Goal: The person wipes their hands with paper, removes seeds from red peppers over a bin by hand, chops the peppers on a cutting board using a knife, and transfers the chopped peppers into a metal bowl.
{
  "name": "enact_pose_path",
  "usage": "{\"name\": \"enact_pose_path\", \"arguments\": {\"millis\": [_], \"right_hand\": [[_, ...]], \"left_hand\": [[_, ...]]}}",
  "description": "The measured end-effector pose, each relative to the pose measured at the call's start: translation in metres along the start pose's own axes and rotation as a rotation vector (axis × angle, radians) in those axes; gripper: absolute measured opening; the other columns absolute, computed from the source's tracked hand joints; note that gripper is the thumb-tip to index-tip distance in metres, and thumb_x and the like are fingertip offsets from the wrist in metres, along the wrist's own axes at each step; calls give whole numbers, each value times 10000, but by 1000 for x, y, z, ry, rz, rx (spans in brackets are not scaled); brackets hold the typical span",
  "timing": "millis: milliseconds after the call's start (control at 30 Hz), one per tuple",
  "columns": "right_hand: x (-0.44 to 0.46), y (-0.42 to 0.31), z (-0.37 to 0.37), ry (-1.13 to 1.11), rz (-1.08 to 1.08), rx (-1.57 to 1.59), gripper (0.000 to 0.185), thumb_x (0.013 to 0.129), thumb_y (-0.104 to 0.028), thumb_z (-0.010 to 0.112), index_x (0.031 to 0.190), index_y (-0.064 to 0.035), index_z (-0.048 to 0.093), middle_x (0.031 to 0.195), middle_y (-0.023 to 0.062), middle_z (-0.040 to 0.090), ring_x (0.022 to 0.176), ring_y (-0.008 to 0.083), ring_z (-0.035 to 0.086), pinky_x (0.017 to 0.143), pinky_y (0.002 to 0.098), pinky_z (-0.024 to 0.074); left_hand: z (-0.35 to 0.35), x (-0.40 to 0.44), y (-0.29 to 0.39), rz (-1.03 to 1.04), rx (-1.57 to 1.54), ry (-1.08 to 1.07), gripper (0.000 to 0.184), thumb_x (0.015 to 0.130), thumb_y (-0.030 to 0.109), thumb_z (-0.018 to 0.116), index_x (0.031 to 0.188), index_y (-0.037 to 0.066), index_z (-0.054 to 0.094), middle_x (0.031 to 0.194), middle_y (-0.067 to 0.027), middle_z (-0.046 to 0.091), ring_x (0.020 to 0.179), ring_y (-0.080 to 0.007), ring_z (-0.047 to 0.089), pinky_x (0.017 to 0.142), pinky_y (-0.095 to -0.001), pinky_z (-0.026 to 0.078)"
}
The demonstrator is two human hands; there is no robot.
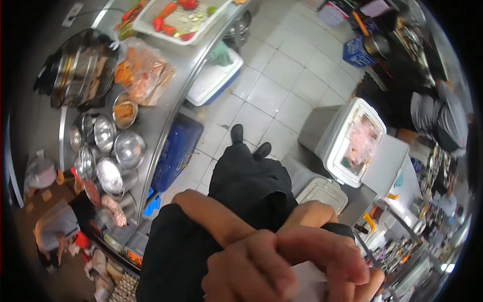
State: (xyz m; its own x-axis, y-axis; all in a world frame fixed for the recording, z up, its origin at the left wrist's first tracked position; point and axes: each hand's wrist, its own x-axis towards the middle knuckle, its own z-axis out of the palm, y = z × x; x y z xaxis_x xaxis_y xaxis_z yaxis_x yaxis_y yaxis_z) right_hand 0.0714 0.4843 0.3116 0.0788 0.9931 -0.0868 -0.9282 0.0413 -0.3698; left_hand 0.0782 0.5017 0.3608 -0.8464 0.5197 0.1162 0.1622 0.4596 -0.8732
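Both my hands are raised close to the camera at the bottom, in front of my dark clothing. My left hand [246, 267] has its fingers curled. Against it, my right hand [327, 246] is curled too, its knuckles bent toward the camera. Between them shows a pale whitish piece [308, 276], too blurred and covered to name. The fingertips and the lower part of both hands are partly hidden or cut off by the frame edge.
Left, a steel counter [173, 80] bears metal bowls [130, 150], bagged food [146, 70] and a white basket [201, 32] of red peppers. Right stands an open-topped bin [327, 163] with pink plastic inside. A blue-white cooler [214, 83] sits on the tiled floor; other people work at both sides.
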Motion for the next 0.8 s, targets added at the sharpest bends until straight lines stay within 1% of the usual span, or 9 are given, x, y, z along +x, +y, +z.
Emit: {"name": "enact_pose_path", "arguments": {"millis": [67, 133, 167, 267, 300, 367, 533, 667, 800], "right_hand": [[-28, 15, -19, 258, -144, 541, 245, 1005, -231, 509, 777, -173, 575, 889, 22, 672, 1138, 126, 576, 878, 297, 506], [-19, 18, -19, 121, -197, 251, 251, 1008, -232, 498, 775, -175, 573, 909, 19, 679, 1132, 127, 580, 901, 309, 502], [-14, 20, -18, -27, -266, -37, 258, 1010, -233, 487, 773, -176, 571, 930, 16, 685, 1126, 128, 584, 923, 321, 499], [-8, 23, -11, -34, -87, 155, 248, 1010, -228, 488, 782, -172, 568, 896, 27, 695, 1100, 154, 597, 935, 342, 496], [0, 13, -23, -35, -94, 154, 248, 1010, -228, 488, 782, -172, 568, 896, 27, 695, 1100, 154, 597, 935, 342, 496], [26, -8, -63, -641, 66, -47, 205, 994, -202, 518, 798, -175, 570, 887, 70, 687, 1093, 193, 602, 918, 365, 506], [7, 20, -52, -382, -90, 44, 137, 978, -245, 548, 922, -128, 593, 1004, 191, 656, 1096, 361, 589, 928, 445, 498], [9, 17, -55, -420, 37, -11, 147, 971, -260, 547, 981, -131, 614, 1075, 247, 626, 1144, 356, 572, 944, 412, 492], [11, 29, -34, -362, 245, 181, 160, 971, -257, 537, 989, -119, 614, 1094, 262, 617, 1135, 351, 577, 944, 398, 491]], "left_hand": [[10, 8, -3, 104, -680, -173, 139, 881, 163, 599, 949, 42, 588, 837, -86, 628, 672, -113, 608, 722, -249, 444], [18, 12, -6, 235, -1371, -321, 220, 917, 242, 530, 860, 32, 571, 757, -72, 596, 598, -115, 570, 615, -259, 442], [28, 11, 1, 250, -1429, -269, 319, 938, 298, 485, 785, 26, 551, 700, -64, 573, 535, -118, 543, 537, -257, 437], [43, 5, 8, 299, -1542, -159, 540, 980, 412, 396, 634, 14, 513, 585, -48, 526, 410, -125, 489, 383, -252, 428], [46, 1, 6, 196, -1708, -240, 452, 959, 400, 460, 710, 31, 541, 658, -51, 549, 501, -147, 519, 495, -274, 436], [48, -8, 7, -41, -2062, -387, 317, 917, 376, 590, 862, 64, 596, 804, -56, 594, 683, -192, 580, 719, -319, 453], [36, 19, -15, 115, -1910, -579, 500, 818, 543, 690, 1118, 149, 619, 983, -112, 633, 981, -299, 623, 968, -376, 474], [51, 17, 31, 58, -3229, -82, 433, 847, 484, 657, 1112, 143, 622, 994, -89, 642, 989, -261, 622, 976, -363, 471], [61, 27, 54, 186, -3623, 184, 369, 877, 424, 623, 1107, 137, 625, 1004, -65, 650, 997, -223, 621, 984, -349, 468]]}}
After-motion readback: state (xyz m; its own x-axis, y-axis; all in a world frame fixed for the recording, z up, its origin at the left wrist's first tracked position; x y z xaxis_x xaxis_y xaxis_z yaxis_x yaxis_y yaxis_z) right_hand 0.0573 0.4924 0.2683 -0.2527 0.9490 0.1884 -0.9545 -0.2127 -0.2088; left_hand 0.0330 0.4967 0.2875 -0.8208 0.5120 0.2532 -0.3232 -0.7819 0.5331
